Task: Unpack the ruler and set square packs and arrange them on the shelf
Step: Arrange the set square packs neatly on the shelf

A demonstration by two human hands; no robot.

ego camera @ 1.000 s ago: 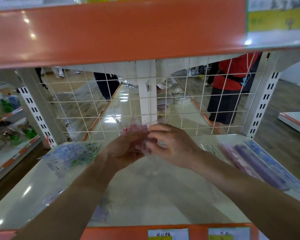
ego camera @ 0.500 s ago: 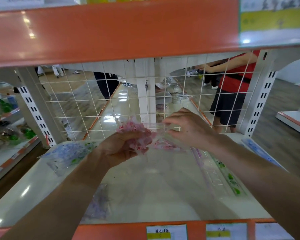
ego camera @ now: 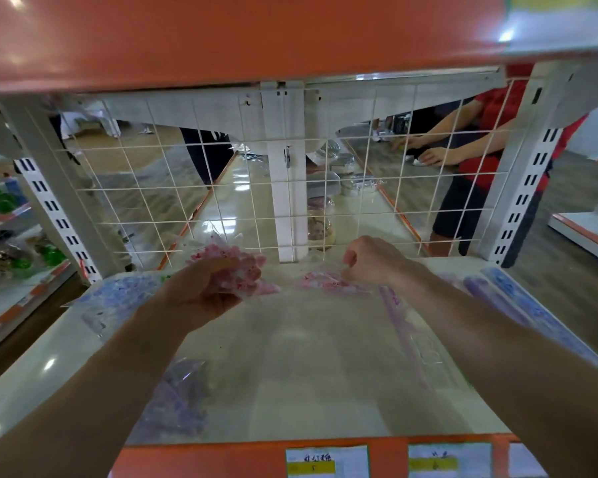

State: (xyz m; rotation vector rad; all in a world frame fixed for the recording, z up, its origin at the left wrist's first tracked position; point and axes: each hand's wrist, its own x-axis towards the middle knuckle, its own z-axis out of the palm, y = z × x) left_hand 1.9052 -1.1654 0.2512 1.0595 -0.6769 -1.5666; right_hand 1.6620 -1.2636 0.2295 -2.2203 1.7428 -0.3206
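Here, the shelf (ego camera: 290, 367) is hemmed in at the back by a white wire grid (ego camera: 187, 188) with a white post (ego camera: 287, 201) at its middle, and from above by the orange upper shelf edge (ego camera: 221, 36), which covers the top of the view. Jars (ego camera: 320, 225) are seen through the grid, and a person (ego camera: 487, 143) in a red top stands behind it at the right. Two price labels (ego camera: 327, 460) are fixed to the orange front lip.

A crumpled pink-printed wrapper (ego camera: 232, 263) is gripped in the left hand (ego camera: 201, 294), the fingers curled round it. The edge of a pink-printed pack (ego camera: 325, 282) is pinched by the curled fingers of the right hand (ego camera: 373, 260), low over the rear of the shelf. Whether wrapper and pack are joined cannot be told.

A blue-printed pack (ego camera: 118, 298) lies at the rear left, partly hidden by the left wrist. A purple-printed pack (ego camera: 183, 398) lies near the front, and a clear ruler (ego camera: 404, 336) beside the right forearm. Long ruler packs (ego camera: 518, 305) lie along the right side, partly covered by that arm.

Compared with half a second ago, the hands have been drawn further apart, the right hand has been lowered, and the shelf is seen from closer.
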